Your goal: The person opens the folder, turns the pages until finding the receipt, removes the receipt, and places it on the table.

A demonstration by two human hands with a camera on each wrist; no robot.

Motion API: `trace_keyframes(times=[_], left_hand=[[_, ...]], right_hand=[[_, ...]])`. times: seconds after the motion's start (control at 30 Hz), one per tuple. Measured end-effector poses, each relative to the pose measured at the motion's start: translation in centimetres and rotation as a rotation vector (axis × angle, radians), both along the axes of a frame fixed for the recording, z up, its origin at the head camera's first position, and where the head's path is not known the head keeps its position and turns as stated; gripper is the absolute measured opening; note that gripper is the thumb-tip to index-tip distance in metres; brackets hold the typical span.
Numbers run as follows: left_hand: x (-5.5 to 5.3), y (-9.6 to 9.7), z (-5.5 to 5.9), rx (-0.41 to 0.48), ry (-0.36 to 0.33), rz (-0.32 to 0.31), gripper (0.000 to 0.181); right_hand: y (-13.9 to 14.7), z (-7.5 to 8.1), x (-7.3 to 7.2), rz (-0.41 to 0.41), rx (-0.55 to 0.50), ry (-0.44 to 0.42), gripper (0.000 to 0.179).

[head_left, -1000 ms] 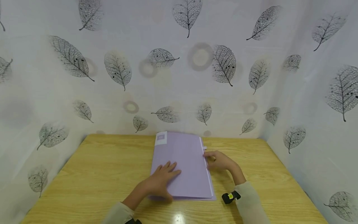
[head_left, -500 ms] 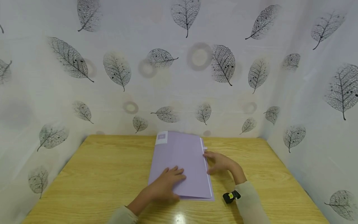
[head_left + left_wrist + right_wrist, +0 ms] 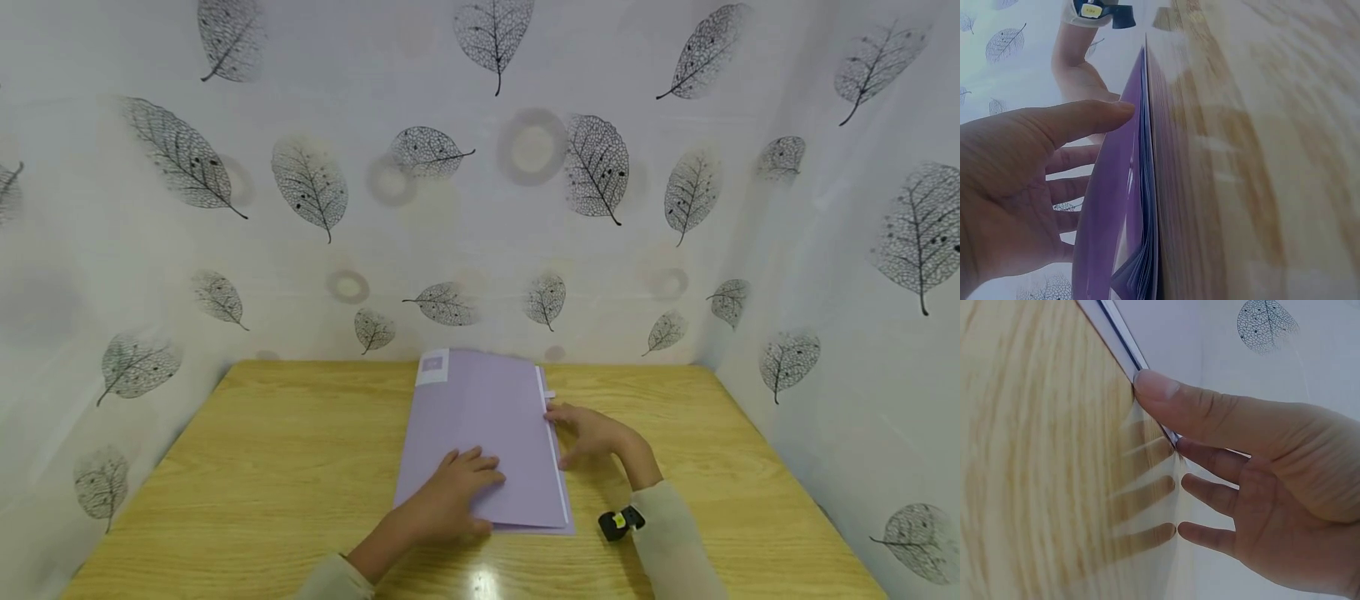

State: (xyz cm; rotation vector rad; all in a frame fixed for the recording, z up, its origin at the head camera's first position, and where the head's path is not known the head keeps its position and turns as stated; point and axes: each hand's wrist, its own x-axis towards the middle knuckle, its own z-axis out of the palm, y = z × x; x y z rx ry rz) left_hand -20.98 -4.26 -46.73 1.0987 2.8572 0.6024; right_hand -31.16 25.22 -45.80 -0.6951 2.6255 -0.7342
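Note:
A lilac file folder (image 3: 480, 417) lies on the table with its cover down over the inner pages, a white label (image 3: 432, 367) at its top left. My left hand (image 3: 453, 500) rests on the lower part of the cover with fingers spread, the thumb by the bottom edge. Seen edge-on in the left wrist view, the cover (image 3: 1107, 200) bulges away from a stack of thin pages (image 3: 1144, 250). At the folder's right edge is my right hand (image 3: 600, 435), fingers loosely extended. In the right wrist view its thumb (image 3: 1160, 385) touches that edge, and nothing is gripped.
The wood-grain table (image 3: 300, 450) extends to both sides of the folder. A pale curtain (image 3: 465, 233) with leaf prints encloses the back and sides. One small white tab (image 3: 550, 394) sticks out from the folder's right edge. A black wrist camera (image 3: 621, 523) sits at the right sleeve.
My left hand has slid right and slightly nearer across the cover, baring more of its left edge. The right hand stays at the right edge, its thumb spread a little lower.

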Motion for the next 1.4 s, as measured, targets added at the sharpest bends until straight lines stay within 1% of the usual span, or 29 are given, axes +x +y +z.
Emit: trace_keyframes(times=[0.23, 0.5, 0.6, 0.67, 0.8, 0.9, 1.03, 1.13, 1.2, 1.3, 1.4], left_hand=[[0.1, 0.0, 0.2, 0.012, 0.025, -0.009, 0.061], [0.0, -0.1, 0.7, 0.023, -0.005, 0.004, 0.058], [0.0, -0.1, 0.8, 0.02, 0.019, -0.011, 0.054], [-0.1, -0.2, 0.9, 0.021, 0.058, -0.034, 0.05], [-0.3, -0.2, 1.1, 0.049, 0.168, -0.105, 0.039], [-0.4, -0.3, 1.0, 0.084, 0.249, -0.156, 0.033], [-0.5, -0.1, 1.0, 0.137, 0.359, -0.184, 0.033], [-0.4, 0.1, 1.4, 0.193, 0.456, -0.185, 0.036], [-0.3, 0.1, 1.6, 0.242, 0.524, -0.19, 0.04], [-0.2, 0.2, 2.3, 0.305, 0.612, -0.206, 0.045], [0.0, 0.1, 3.4, 0.355, 0.673, -0.21, 0.049]], right_hand=[[0.0, 0.1, 0.1, -0.017, -0.008, -0.011, 0.084], [0.0, 0.1, 0.0, -0.029, -0.01, -0.024, 0.084], [0.1, 0.1, 0.0, -0.025, -0.01, -0.025, 0.085], [0.1, 0.1, 0.0, -0.022, -0.011, -0.024, 0.085], [0.1, 0.1, -0.1, -0.022, -0.007, -0.023, 0.085], [0.2, 0.0, -0.2, 0.017, -0.027, -0.017, 0.088], [0.3, -0.1, -0.6, 0.107, -0.079, -0.015, 0.094], [0.2, -0.2, -0.8, 0.132, -0.091, -0.022, 0.096], [0.1, -0.2, -0.8, 0.125, -0.091, -0.03, 0.097], [0.0, -0.2, -0.7, 0.091, -0.084, -0.042, 0.097], [0.0, -0.2, -0.5, 0.038, -0.055, -0.046, 0.09]])
